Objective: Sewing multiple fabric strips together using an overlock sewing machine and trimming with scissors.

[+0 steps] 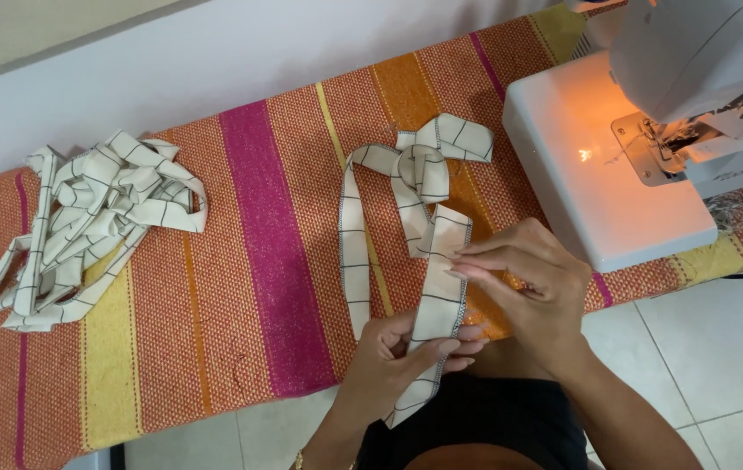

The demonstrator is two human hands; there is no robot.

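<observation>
Hands at table edge — left hand and right hand both pinching a cream checked fabric strip over the striped cloth, near the sewing machine — similar strips piled far left

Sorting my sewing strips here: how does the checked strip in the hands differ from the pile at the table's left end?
The held strip is one length, pulled flat between the left hand and right hand; the pile is many strips, tangled and untouched. The held strip trails in loops toward the sewing machine; the pile lies far from it. Both are cream fabric with thin dark grid lines.
</observation>
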